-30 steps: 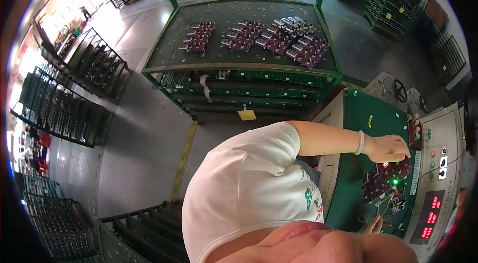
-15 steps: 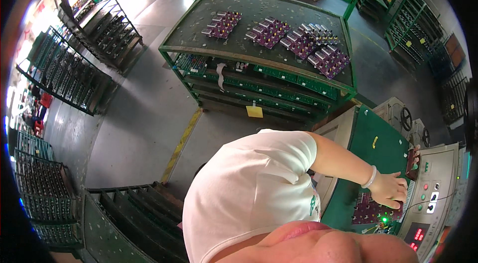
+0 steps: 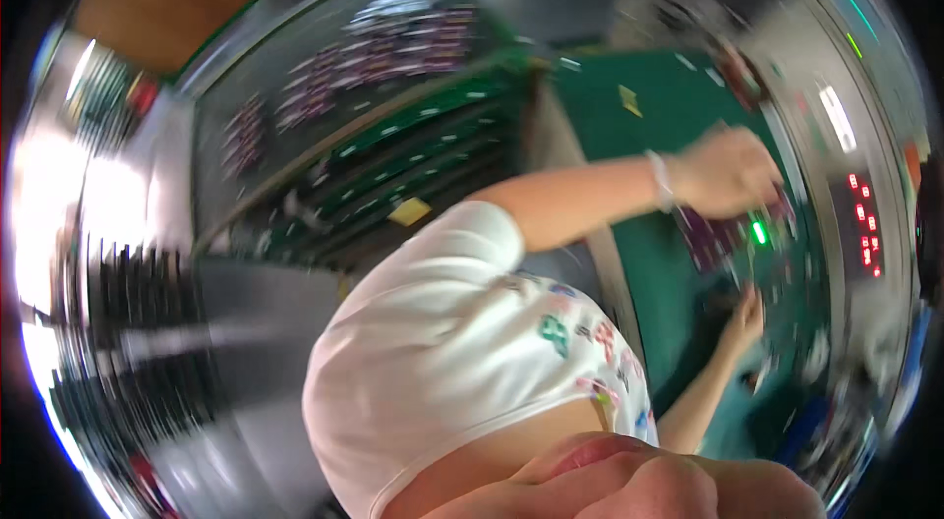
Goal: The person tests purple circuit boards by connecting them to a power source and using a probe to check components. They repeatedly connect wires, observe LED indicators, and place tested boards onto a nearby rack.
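A purple circuit board (image 3: 704,242) lies on the green bench top in front of the control panel. A small green light (image 3: 758,233) glows at its edge. My left hand (image 3: 730,173), with a white bracelet at the wrist, is over the board's far part, smeared by motion; its fingers look bent, but whether they grip the board I cannot tell. Just below the board is my right hand (image 3: 747,316), its fingers pressed together around something thin that blur hides, pointing toward the light.
The beige control panel (image 3: 836,155) with red digits borders the bench (image 3: 629,141) on the right. A yellow piece (image 3: 629,101) lies on the bench. Further left stands a green-framed rack table (image 3: 324,150) bearing several purple boards. Other racks (image 3: 147,298) blur at the left.
The whole view has swung, so bench and panel sit higher. My right hand has come into sight below the board. My left hand, spread on the board before, now looks more bent.
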### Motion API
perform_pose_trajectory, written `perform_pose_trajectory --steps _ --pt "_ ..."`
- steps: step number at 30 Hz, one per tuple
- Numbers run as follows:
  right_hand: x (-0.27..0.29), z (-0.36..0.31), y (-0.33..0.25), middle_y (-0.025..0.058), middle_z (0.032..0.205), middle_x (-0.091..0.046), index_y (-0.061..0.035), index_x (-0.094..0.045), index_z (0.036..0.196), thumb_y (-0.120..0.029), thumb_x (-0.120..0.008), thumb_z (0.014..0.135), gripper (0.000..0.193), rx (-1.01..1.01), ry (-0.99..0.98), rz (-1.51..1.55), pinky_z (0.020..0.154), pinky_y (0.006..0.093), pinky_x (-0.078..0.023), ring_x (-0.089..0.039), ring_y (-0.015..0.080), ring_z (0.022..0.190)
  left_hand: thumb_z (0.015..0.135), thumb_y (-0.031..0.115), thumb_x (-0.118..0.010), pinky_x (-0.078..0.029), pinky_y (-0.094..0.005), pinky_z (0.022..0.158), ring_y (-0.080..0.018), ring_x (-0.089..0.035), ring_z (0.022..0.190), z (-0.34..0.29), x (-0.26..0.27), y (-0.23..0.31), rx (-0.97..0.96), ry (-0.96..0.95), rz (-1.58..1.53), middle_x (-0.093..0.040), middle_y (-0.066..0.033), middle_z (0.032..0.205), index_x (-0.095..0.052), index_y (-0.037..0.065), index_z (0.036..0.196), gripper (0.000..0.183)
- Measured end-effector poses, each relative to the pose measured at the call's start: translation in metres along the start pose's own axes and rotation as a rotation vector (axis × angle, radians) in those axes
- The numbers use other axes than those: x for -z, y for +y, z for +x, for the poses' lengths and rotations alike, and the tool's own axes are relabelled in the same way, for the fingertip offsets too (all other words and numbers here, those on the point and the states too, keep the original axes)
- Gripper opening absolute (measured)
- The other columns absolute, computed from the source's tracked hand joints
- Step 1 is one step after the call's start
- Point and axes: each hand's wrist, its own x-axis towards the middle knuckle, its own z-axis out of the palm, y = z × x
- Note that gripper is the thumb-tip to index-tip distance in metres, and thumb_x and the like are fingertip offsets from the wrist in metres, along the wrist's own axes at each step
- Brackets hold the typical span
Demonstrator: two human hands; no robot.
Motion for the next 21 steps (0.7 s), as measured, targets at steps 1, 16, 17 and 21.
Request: perform_pose_trajectory --steps 1,16,17,21 --pt "0.000 -0.006 -0.012 0.0057 0.095 -0.072 0.0016 -0.070 0.109 -0.024 -0.063 0.103 0.028 0.045 0.052 -0.118 0.076 0.0305 -0.052 -0.066 0.0163 0.093 0.095 0.031 -0.061 -0.047 -0.0472 0.100 -0.0342 -0.060 0.115 0.001 0.002 -0.001 -0.048 -0.050 0.016 -0.069 -0.0132 0.115 -0.072 0.009 0.107 0.026" --pt "-0.039 -0.008 -0.149 0.0015 0.087 -0.052 -0.0259 -0.076 0.118 -0.013 -0.077 0.077 0.043 0.892 0.181 -0.532 0.056 0.0326 -0.051 -0.060 0.0174 0.065 0.111 0.050 -0.008 -0.024 -0.0432 0.123 -0.0339 -0.037 0.143 0.009 0.018 -0.001 0.012 -0.373 -0.164 -0.054 -0.0095 0.149 -0.055 0.008 0.146 0.071" --pt "-0.041 -0.003 -0.147 0.0011 0.087 -0.050 -0.0274 -0.076 0.119 -0.014 -0.076 0.077 0.044 0.902 0.181 -0.566 0.057 0.0323 -0.050 -0.059 0.0169 0.064 0.111 0.051 -0.007 -0.023 -0.0432 0.123 -0.0338 -0.036 0.144 0.010 0.017 -0.001 0.015 -0.376 -0.172 -0.054 -0.0094 0.149 -0.054 0.008 0.146 0.073" --pt "-0.049 0.004 -0.142 0.0003 0.090 -0.052 -0.0220 -0.079 0.105 -0.017 -0.075 0.074 0.031 0.973 0.246 -0.535 0.058 0.0320 -0.051 -0.061 0.0167 0.065 0.111 0.047 -0.013 -0.029 -0.0448 0.120 -0.0381 -0.042 0.139 0.009 0.018 0.002 -0.017 -0.324 -0.193 -0.058 -0.0131 0.143 -0.057 0.006 0.140 0.067"
